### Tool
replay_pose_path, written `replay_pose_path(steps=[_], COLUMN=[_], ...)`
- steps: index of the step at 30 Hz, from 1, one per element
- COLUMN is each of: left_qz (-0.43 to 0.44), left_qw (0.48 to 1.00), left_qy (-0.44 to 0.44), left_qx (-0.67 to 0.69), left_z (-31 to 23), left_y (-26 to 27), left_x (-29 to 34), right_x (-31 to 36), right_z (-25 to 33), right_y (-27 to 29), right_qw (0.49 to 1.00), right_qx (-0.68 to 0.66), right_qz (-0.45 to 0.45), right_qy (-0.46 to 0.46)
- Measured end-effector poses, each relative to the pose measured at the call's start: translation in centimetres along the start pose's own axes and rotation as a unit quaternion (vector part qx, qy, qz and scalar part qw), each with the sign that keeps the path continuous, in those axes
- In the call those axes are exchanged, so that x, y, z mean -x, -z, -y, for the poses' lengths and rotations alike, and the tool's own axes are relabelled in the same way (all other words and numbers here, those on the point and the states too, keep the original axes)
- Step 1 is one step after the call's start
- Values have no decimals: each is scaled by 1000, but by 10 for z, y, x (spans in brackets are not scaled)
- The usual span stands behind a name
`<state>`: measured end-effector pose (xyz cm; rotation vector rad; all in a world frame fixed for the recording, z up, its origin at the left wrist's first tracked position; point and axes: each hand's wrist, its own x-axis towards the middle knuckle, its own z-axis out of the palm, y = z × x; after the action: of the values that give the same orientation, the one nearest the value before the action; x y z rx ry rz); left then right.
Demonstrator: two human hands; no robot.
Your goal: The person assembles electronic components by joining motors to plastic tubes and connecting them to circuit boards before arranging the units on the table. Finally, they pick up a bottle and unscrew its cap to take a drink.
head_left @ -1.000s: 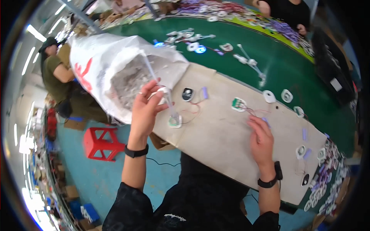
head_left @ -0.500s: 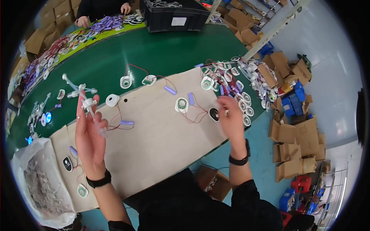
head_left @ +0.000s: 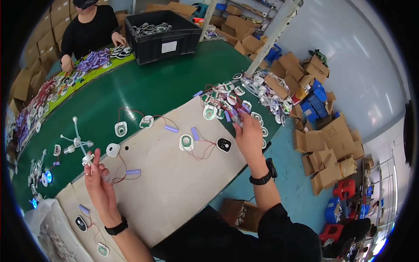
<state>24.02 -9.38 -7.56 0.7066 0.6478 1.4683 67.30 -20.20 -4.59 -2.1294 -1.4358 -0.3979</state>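
My left hand (head_left: 101, 192), palm turned up, holds a white plastic fitting (head_left: 88, 158) at its fingertips. A small translucent piece (head_left: 106, 178) shows by the curled fingers. Just beyond lies a branching white and clear plastic piece (head_left: 77, 142). At the right, my right hand (head_left: 251, 139) has its fingers closed at the near edge of a pile of white oval parts with green boards (head_left: 224, 98); what is in them I cannot make out. Left of that hand, a black-faced oval part (head_left: 224, 145) is wired to a purple cylindrical battery (head_left: 194, 133) and a round green-board part (head_left: 186, 142).
A beige sheet (head_left: 174, 192) covers the near part of the green table (head_left: 161, 83). Wired parts lie along its far edge. A plastic-lined container (head_left: 56, 231) stands at lower left. Across the table, a person (head_left: 89, 32) sits beside a black bin (head_left: 161, 39). Cardboard boxes (head_left: 329, 139) crowd the right.
The view has shifted, showing more of the far side. My right hand has moved from beside the black-faced part to the pile. My left hand still holds the white fitting.
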Motion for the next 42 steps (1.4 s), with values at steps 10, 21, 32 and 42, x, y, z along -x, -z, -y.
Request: replay_pose_path(steps=[10, 21, 32, 42], left_qz=[-35, -93, 107, -83], left_qw=[995, 965, 959, 987], left_qy=[-48, 8, 68, 16], left_qx=[-79, -247, -253, -133], left_z=[-6, 4, 53, -14], left_y=[65, -36, 10, -3], left_x=[-21, 32, 1, 20], right_x=[16, 127, 109, 6], right_z=[302, 308, 277, 275], right_y=[-114, -48, -69, -95], right_qw=[682, 665, 591, 367], right_qx=[-728, -738, -798, -853], right_qz=[68, 33, 106, 330], right_qy=[-6, -109, -44, -171])
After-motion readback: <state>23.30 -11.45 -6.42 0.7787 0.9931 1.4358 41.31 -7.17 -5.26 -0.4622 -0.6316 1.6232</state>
